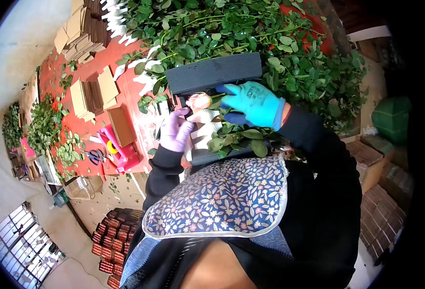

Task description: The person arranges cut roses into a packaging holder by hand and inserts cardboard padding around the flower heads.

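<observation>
My left hand (176, 130), in a lavender glove, is at the blossom end of a rose bunch. Its fingers are slightly bent and apart, close beside a pale pink rose (199, 100). Over the stems is my right hand (256, 105), in a turquoise glove with dark blue fingertips, its fingers spread. White netting sleeves (205, 130) cover other blooms just below the pink rose. The bunch lies between two dark ribbed pads, an upper pad (215, 72) and a lower pad (229, 151). Green leaves (236, 137) stick out below my right hand.
Many leafy rose stems (212, 33) cover the far side of the red table (85, 154). To the left are cardboard sheets (94, 96), a pink tape dispenser (118, 151) and blue-handled scissors (96, 156). Boxes (383, 212) are stacked at the right.
</observation>
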